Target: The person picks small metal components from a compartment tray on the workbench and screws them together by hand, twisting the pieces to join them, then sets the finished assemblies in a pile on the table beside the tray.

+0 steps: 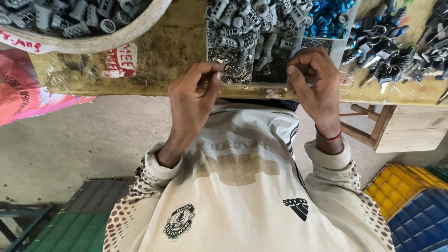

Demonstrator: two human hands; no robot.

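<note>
**Lighting and Image Quality**

Illumination is soft, even daylight; brightness is moderate. The bench (177, 51) front edge casts a faint shadow on the floor below. No glare. Focus is sharp at centre. Wide-angle distortion bends the bench edge and stretches the frame corners. The upper corners show slight softness.

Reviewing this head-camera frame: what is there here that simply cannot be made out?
- Left hand: whatever its pinched fingertips grip is too small and covered by them.
- Right hand: curled fingers hide the palm, so any contents are unseen.
- Tray: tiny metal bits in its compartments are too small to identify.
- Round bowl of grey parts: cut off by the top edge.
- Blue parts: partly cut off by the top edge.
</note>
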